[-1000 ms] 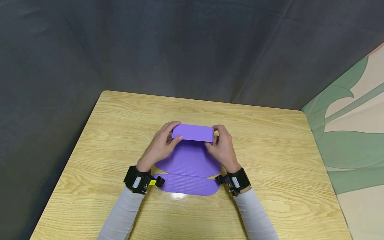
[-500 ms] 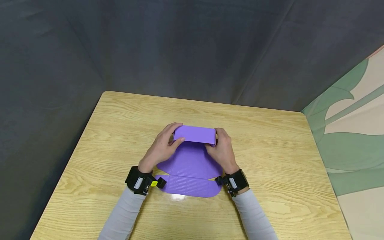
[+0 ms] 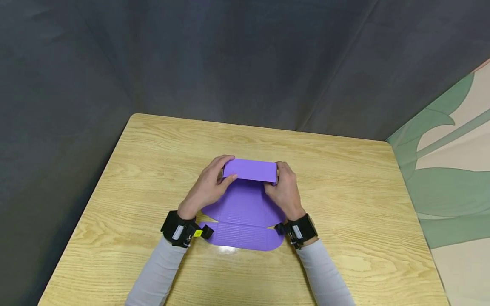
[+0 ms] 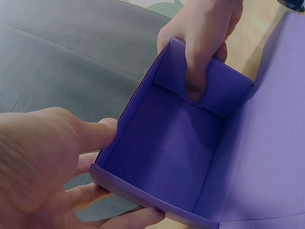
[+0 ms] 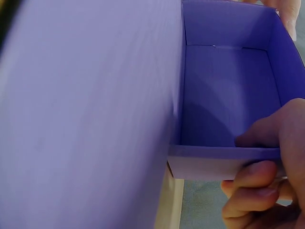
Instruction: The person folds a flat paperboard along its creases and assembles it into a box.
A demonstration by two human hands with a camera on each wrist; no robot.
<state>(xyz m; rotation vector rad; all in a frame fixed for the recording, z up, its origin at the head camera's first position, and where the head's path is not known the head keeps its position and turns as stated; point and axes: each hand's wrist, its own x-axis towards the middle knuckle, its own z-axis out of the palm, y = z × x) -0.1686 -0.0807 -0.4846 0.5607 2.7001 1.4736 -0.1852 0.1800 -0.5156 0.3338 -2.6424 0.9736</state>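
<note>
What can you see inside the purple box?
Inside the box, the wrist views show a bare floor, walls and the thumb of the right hand; whatever that thumb covers cannot be seen.

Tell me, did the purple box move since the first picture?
Yes, in the head view the purple box has shifted slightly right against the table.

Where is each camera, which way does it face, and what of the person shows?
Head: on the head, facing forward and down at the purple box and table; left hand, right hand and sleeves show.
Left wrist: worn there, looking into the box; left hand at left, right hand at top.
Right wrist: worn there, looking into the box beside a purple flap; right hand at lower right, part of left hand at top right.
Shared: both wrist views show the box's inside, from opposite ends.
</note>
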